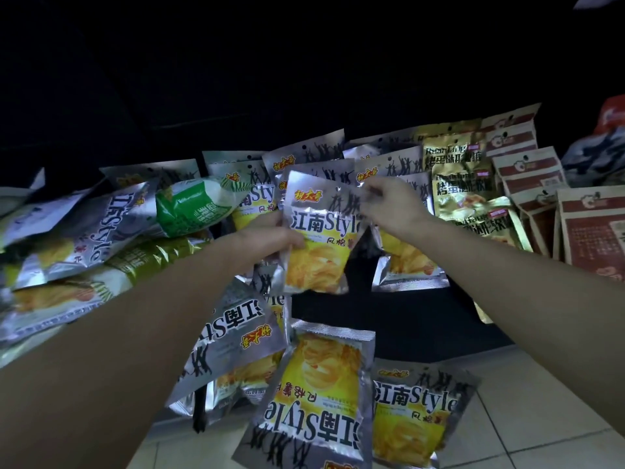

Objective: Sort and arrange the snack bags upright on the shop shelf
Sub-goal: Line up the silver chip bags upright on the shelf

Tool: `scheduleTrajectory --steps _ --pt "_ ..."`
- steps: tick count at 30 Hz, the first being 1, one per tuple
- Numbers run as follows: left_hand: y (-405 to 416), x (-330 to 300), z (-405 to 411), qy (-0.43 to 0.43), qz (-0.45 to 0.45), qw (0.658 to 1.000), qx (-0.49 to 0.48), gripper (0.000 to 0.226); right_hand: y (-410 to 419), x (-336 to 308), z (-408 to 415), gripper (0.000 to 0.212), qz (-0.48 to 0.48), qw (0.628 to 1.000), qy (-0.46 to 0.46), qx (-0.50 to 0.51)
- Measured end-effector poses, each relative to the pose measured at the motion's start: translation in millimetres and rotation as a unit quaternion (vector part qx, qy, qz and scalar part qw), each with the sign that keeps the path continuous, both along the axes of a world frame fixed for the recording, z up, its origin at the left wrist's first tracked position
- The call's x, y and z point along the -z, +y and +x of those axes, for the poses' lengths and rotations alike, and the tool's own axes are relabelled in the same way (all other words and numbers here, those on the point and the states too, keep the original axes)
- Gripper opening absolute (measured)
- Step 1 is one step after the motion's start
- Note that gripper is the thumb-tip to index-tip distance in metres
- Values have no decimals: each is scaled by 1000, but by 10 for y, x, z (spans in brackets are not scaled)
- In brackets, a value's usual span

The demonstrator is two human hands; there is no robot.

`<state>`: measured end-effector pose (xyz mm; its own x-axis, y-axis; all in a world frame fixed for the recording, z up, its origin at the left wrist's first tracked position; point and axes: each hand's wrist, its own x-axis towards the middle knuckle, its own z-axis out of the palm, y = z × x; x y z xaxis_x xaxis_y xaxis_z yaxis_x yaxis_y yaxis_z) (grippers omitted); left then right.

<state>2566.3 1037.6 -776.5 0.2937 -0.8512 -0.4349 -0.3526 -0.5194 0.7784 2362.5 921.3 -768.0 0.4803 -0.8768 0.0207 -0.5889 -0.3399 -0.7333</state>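
Pale floor tiles (527,418) fill the near right corner below you, under a dark shop shelf (389,319) crowded with snack bags. Nearest to you, two silver-and-yellow chip bags hang over the shelf edge: an upside-down bag (314,397) in the middle and an upright bag (414,414) just to its right, their edges overlapping. Another inverted silver bag (233,336) lies tilted to the left, partly under your left forearm. Beyond these, your left hand (267,240) grips the lower left edge of the held chip bag (321,238), thumb across its front, while your right hand (392,206) pinches its top right corner; the bag stands upright between them, label facing you, above a bare dark patch of shelf. Left of your hands, a heap of tumbled bags (67,238) lies on its sides, with a green-and-white bag (192,206) resting on top. Behind the held bag, a row of matching silver bags (304,157) stands upright against the dark back of the shelf. Farther right, gold bags (463,184) stand in overlapping ranks, and beyond them red-and-tan bags (527,170) lean toward the shelf's right end. Whether the held bag touches the row behind cannot be told.
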Motion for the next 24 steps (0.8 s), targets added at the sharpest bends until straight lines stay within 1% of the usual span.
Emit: scheduleTrajectory --steps 2,3,5,7,8,9,10,12,14,16,17,18,20,22,23,24 --pt "-12 16 -5 -60 -12 998 -8 26 24 7 117 19 -54 999 4 0" --pt "-30 36 -7 -77 -22 997 -19 30 38 9 172 21 -82 997 15 2" --pt "-75 75 -3 -81 -43 995 -43 34 44 4 262 20 -141 989 29 12" --pt "-126 106 10 -61 -57 994 -70 30 -2 -11 312 20 -179 983 29 32" --pt "-137 116 9 -50 -51 994 -81 32 -33 -14 330 23 -186 981 35 40" --pt "-141 128 1 -49 -37 994 -88 40 -50 -15 344 27 -190 980 43 44" --pt "-138 136 -14 -60 -23 994 -83 48 -55 -13 353 32 -199 978 55 44" --pt "-133 167 -56 -93 -6 994 -65 53 -43 17 361 44 -230 969 84 39" --pt "-161 196 -75 -96 3 994 -54 48 -41 55 349 51 -246 964 88 47" --pt "-179 205 -102 -83 7 995 -48 26 -73 100 336 46 -251 962 90 65" --pt "-188 216 -108 -100 11 994 -44 15 -86 118 331 42 -255 959 105 70" --pt "-202 232 -103 -129 15 991 -37 15 -95 145 328 39 -258 956 122 69" --pt "-207 270 -98 -182 25 983 -31 25 -81 186 327 33 -260 953 145 63" --pt "-200 309 -103 -214 35 976 -31 20 -61 210 342 30 -269 948 160 54" --pt "-200 328 -96 -221 40 974 -32 16 -57 211 352 30 -274 947 160 52" --pt "-200 344 -93 -219 48 974 -33 17 -57 209 364 30 -275 947 159 53"
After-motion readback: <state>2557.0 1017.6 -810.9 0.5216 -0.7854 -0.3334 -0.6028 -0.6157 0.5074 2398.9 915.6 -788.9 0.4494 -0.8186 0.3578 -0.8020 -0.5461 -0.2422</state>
